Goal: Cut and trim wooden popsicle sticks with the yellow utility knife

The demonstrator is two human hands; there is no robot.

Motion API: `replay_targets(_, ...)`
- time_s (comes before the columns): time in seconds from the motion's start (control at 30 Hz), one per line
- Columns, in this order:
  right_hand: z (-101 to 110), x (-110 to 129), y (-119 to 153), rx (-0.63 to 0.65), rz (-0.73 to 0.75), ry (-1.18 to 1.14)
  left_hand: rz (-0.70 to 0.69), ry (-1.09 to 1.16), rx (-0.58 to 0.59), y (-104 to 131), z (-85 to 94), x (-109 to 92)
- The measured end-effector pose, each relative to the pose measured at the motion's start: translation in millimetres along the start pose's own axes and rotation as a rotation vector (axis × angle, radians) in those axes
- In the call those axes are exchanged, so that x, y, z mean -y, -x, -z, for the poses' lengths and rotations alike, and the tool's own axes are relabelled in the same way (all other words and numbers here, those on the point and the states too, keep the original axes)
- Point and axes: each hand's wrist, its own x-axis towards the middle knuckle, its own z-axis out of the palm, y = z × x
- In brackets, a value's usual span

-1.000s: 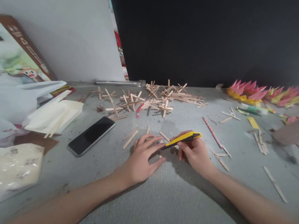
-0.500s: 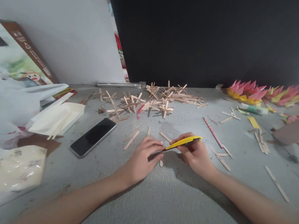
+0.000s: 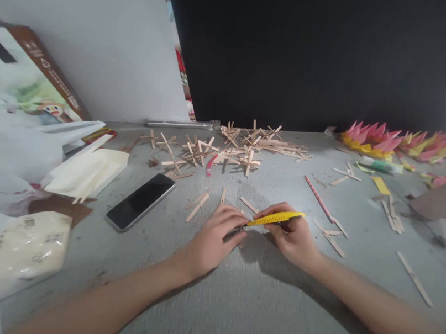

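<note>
My right hand (image 3: 290, 238) is closed around a yellow utility knife (image 3: 276, 218), whose front end points left toward my other hand. My left hand (image 3: 216, 238) has its fingers bent and pressed together at the knife's tip, over a wooden craft stick (image 3: 241, 243) that shows only in part beneath the fingertips. Whether the fingers grip the stick or something smaller is hidden. Loose sticks (image 3: 198, 208) lie just beyond my hands, and a pile of crossed sticks (image 3: 251, 149) is farther back on the grey table (image 3: 226, 312).
A black phone (image 3: 140, 202), a white tray (image 3: 116, 165) and a wrapped packet (image 3: 35, 245) are at the left. Pink and yellow paper flowers (image 3: 372, 139), a glue stick (image 3: 380, 165) and a red patterned strip (image 3: 319, 198) lie at the right.
The knife has tilted lower, closer to level, and my right hand has dropped slightly with it. My left hand stays nearly in place. The whole view has shifted a little.
</note>
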Motion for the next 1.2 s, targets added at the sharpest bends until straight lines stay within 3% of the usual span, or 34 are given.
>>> replay_targets(0.17, 2, -2, 1, 0.018, 0.059, 0.067, 0.003, -0.007, -0.041, -4, -3.3, -3)
replay_targets(0.33, 5, -2, -2, -0.018, 0.024, 0.116, -0.022, -0.122, -0.077, -8, -10.4, -1)
replay_targets(0.47, 5, 17, -8, 0.032, -0.03, 0.199, -0.005, -0.234, -0.085, -9, -9.0, -5)
replay_targets(0.57, 11, 39, -14, 0.061, 0.01, 0.283, 0.014, -0.229, -0.078, -9, -7.2, -6)
replay_targets(0.73, 29, 77, -35, 0.22, -0.041, 0.326, 0.056, -0.201, -0.086, -9, -8.1, 0)
replay_targets(0.83, 33, 95, -55, 0.4, -0.021, 0.493, 0.039, -0.213, -0.072, -11, -8.7, 3)
replay_targets(0.9, 30, 103, -67, 0.53, 0.049, 0.691, 0.027, -0.2, -0.064, -11, -8.5, 3)
replay_targets(0.97, 23, 107, -77, 0.582, 0.044, 0.815, 0.022, -0.185, -0.065, -11, -8.2, 3)
replay_targets(1.2, -2, 114, -87, 0.69, -0.022, 0.955, -0.009, -0.157, -0.064, -13, -7.3, 11)
